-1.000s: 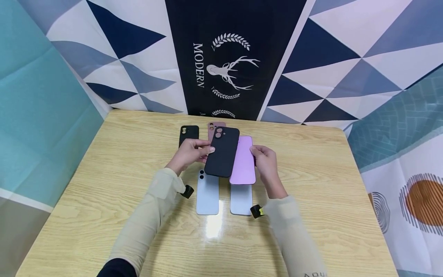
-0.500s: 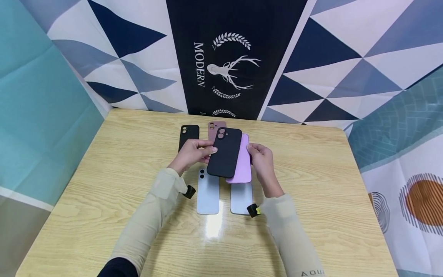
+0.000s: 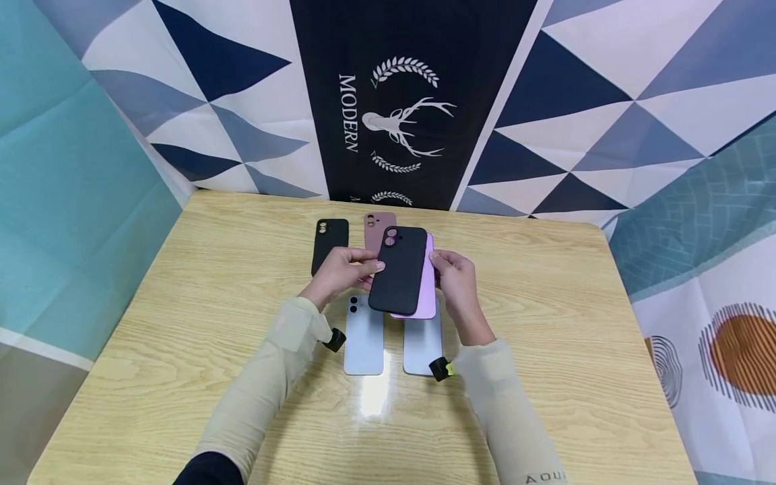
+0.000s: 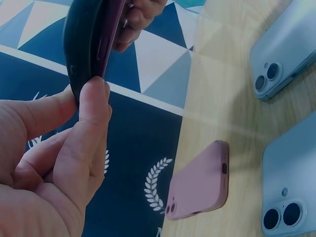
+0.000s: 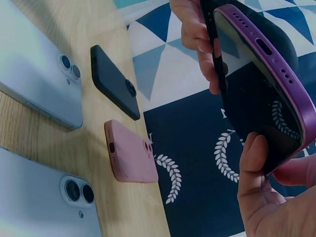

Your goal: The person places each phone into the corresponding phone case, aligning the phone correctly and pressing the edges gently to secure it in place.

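My left hand (image 3: pixel 342 273) pinches a black phone case (image 3: pixel 397 273) by its left edge, thumb on top, camera cutout towards the back. My right hand (image 3: pixel 459 279) holds a purple phone (image 3: pixel 430 289) by its right edge. From the head, the case overlaps most of the phone, leaving a strip along its right side and lower end. The left wrist view has the case (image 4: pixel 79 44) lying close along the phone's side (image 4: pixel 104 39). In the right wrist view the phone's dark screen (image 5: pixel 252 98) and its port end show, the case behind it.
On the wooden table (image 3: pixel 545 323), a second black case (image 3: pixel 330 241) and a pink case (image 3: pixel 378 225) lie at the back. Two pale blue phones (image 3: pixel 364 343) (image 3: pixel 422 343) lie side by side nearer the front. A patterned cloth backdrop (image 3: pixel 418 101) rises behind the table.
The purple phone has moved left beneath the black case, so less of it shows. The black case has shifted slightly right and down in the head view. Both hands keep their holds.
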Available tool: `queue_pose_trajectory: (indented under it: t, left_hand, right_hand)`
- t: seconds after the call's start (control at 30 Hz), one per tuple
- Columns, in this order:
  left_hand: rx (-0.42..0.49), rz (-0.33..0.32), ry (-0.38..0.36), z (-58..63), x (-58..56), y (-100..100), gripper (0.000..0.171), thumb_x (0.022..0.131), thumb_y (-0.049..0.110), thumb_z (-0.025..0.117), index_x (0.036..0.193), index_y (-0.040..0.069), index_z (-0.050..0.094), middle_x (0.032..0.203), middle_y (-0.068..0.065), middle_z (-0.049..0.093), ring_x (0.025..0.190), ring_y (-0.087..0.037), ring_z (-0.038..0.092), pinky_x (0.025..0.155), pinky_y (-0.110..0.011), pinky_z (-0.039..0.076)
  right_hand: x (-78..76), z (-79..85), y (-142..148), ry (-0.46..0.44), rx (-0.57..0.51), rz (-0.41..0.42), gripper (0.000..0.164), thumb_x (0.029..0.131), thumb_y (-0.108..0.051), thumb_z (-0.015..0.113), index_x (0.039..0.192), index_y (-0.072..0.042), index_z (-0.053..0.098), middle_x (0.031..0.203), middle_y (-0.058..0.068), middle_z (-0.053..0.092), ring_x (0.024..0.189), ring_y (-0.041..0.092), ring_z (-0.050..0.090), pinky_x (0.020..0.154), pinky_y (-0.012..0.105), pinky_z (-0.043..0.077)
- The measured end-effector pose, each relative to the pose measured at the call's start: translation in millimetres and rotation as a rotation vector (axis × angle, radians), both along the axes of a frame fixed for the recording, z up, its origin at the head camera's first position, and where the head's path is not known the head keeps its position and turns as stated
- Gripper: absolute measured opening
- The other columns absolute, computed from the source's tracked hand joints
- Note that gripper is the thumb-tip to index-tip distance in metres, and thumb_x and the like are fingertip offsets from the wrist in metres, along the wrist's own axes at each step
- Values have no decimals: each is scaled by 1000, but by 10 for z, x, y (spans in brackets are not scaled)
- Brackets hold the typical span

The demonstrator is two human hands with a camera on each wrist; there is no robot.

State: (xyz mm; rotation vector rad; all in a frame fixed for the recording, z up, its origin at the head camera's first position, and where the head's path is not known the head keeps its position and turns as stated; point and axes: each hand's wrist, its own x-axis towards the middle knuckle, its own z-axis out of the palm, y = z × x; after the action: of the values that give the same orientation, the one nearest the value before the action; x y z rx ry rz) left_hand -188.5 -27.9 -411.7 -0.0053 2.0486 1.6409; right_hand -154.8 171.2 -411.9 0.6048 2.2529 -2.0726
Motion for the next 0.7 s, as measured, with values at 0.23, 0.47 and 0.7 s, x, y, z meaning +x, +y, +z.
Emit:
queue_pose_trajectory:
  t: [0.23, 0.47, 0.7]
  left_hand:
    - [5, -2, -1, -16, 14, 51, 39, 86, 18, 68, 123, 5, 61, 106, -14, 65, 67, -12, 61, 71, -31, 59]
    - [4, -3, -12, -27, 34, 65, 40, 86, 20, 68, 123, 6, 61, 111, -14, 68, 68, -11, 63, 67, -26, 59]
    - [20, 5, -17, -37, 37, 72, 37, 85, 21, 69, 119, 7, 64, 105, -13, 69, 67, -12, 64, 67, -27, 59]
  right_hand:
    - [-6, -25, -10, 18, -50, 2, 31, 98, -14, 46, 114, 10, 57, 68, -6, 55, 58, 4, 52, 54, 17, 46]
    - [-8, -45, -1, 22, -124, 5, 31, 98, -13, 45, 115, 12, 55, 65, -7, 54, 56, 3, 49, 51, 14, 44]
    - [-6, -58, 18, 16, -169, 7, 31, 99, -13, 43, 117, 11, 53, 66, -8, 55, 57, 2, 49, 51, 13, 43]
